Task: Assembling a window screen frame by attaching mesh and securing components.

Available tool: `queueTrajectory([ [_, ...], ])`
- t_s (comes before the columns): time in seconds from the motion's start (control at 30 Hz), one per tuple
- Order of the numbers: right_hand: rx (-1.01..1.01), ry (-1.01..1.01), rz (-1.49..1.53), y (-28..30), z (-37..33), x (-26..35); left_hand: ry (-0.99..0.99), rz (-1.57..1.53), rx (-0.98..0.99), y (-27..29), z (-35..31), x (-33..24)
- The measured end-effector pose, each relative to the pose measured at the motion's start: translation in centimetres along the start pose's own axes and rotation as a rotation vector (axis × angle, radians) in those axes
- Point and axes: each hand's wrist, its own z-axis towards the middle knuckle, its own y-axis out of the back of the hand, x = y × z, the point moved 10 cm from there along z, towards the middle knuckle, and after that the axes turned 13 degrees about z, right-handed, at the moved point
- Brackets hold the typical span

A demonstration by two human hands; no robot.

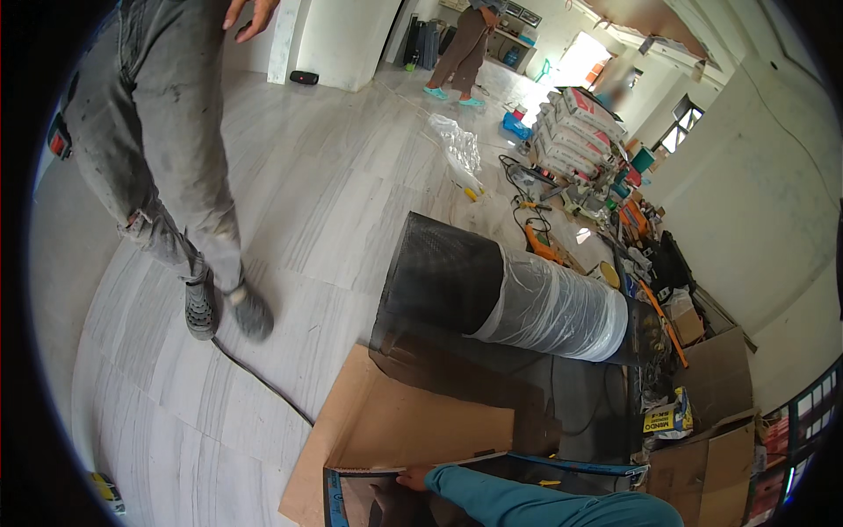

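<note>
From the lower right my right arm reaches in, in a teal sleeve, and my right hand is at the edge of a dark frame with blue strips along it. Its fingers look curled over that edge, partly hidden by the hand itself. Beneath the frame lies a brown cardboard sheet. Just beyond, a large roll of black mesh rests on its side, its loose end spreading toward the cardboard. Clear plastic wrap covers the roll's right part. My left hand is out of the picture.
A person in stained grey trousers stands at the left near a black cable. Another person stands far back. Stacked bags, an orange tool, clutter and cardboard boxes line the right wall.
</note>
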Motion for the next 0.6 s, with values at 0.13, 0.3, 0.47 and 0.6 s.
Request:
queueTrajectory([
  [0.13,-0.01,-0.004,0.032,-0.3,0.4,-0.6,-0.042,0.012,0.049,2.1,-3.3,1.0],
  [0.3,-0.027,-0.053,0.075,0.2,-0.2,-0.7,-0.105,0.027,0.12,4.1,-7.6,1.1],
  [0.47,0.031,-0.127,0.144,-0.3,-0.6,-1.3,-0.175,0.048,0.201,6.3,-12.5,0.7],
  [0.6,0.038,-0.125,0.09,0.0,-0.4,-0.8,-0.207,0.059,0.267,6.0,-19.0,-3.1],
])
